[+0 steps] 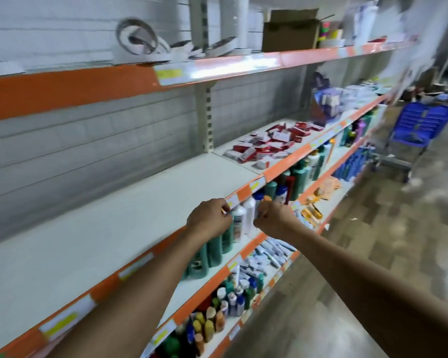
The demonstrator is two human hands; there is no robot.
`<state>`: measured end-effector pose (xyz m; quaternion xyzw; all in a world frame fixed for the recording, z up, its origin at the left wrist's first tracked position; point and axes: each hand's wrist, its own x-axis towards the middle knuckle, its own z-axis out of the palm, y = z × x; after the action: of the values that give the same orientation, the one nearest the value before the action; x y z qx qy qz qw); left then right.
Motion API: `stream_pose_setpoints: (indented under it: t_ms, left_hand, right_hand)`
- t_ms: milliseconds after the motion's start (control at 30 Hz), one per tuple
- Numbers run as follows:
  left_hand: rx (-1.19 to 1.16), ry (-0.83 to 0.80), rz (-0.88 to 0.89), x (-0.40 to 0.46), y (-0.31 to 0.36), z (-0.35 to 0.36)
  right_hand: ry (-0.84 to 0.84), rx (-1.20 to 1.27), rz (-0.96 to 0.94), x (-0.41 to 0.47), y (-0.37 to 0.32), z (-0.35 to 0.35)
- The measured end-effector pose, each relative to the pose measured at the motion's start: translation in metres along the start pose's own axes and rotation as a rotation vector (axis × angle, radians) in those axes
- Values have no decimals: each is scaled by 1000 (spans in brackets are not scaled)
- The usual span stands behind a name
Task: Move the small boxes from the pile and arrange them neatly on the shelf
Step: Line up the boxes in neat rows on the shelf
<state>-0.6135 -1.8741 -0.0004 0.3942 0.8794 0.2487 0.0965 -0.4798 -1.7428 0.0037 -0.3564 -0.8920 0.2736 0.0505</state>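
A loose pile of small red and white boxes (269, 143) lies on the white middle shelf (140, 202), well to the right of and beyond both hands. My left hand (210, 219) is at the shelf's orange front edge, its curled fingertips pinching the white price label strip (256, 183) there. Just to its right, my right hand (274, 218) hovers in front of the bottles one shelf down, fingers curled, with nothing visible in it. No box is in either hand. The frame is blurred.
Green and white bottles (217, 249) fill the shelf below; more bottles and tubes sit lower down. The top shelf holds white tape rolls (137, 38) and a cardboard box (290, 31). A blue basket trolley (422, 125) stands in the aisle at right.
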Motion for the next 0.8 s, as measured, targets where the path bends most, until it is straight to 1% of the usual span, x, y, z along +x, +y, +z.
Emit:
stream_pose_setpoints:
  t_ms: [67, 200, 333, 567, 800]
  left_hand:
    - [19, -22, 44, 16, 25, 18]
    - [17, -74, 127, 44, 68, 45]
    - [47, -128, 192, 78, 103, 69]
    - [70, -122, 266, 159, 149, 95]
    - [71, -125, 304, 262, 191, 102]
  right_hand:
    - [32, -14, 40, 0, 27, -18]
    - [88, 56, 180, 5, 77, -44]
    - [127, 87, 268, 18, 112, -66]
    - [217, 133, 305, 71, 152, -98]
    - [227, 132, 299, 164, 176, -131]
